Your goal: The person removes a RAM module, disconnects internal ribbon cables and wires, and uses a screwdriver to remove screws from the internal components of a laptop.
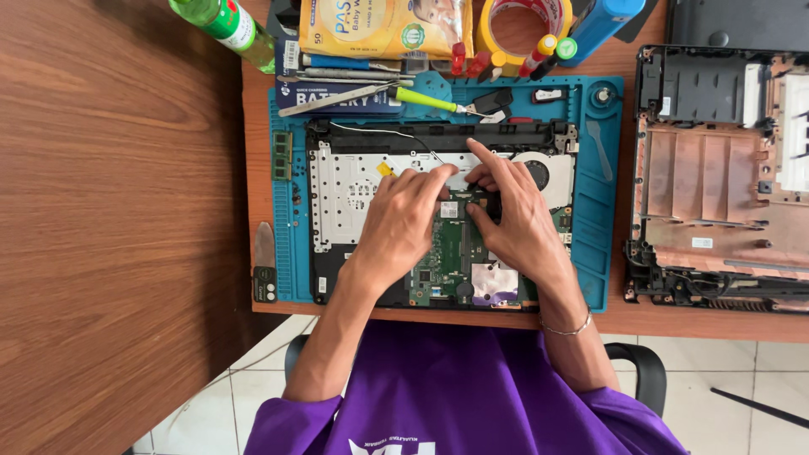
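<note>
Right now I am leaning over the opened black laptop chassis (337, 253), which is lying on the teal silicone repair mat (594, 227) at the edge of the brown wooden desk (118, 211). My left hand (403, 223) is lying palm down over the white-sheeted middle of the chassis, fingers curled loosely and pressing at the top edge of the green circuit board (447, 253); it is gripping nothing that I can make out. My right hand (514, 215) is meeting it from the other side, index finger stretched toward the hinge end and the other fingers bent onto the same spot. Whether a small part is pinched under those fingertips I cannot tell, since my own fingers are covering it.

Judging by how things lie, the stripping down is well along: the copper-toned plastic bottom cover (716, 177) is already off and resting well apart on my right, a green memory stick (281, 156) is sitting out at the mat's left edge, and the round cooling fan (539, 173) is exposed. The board itself is seated in the chassis, so I reckon work around it is left.

Steel tweezers (329, 99) and a green-handled screwdriver (425, 101) are lying just above the chassis, untouched.
</note>
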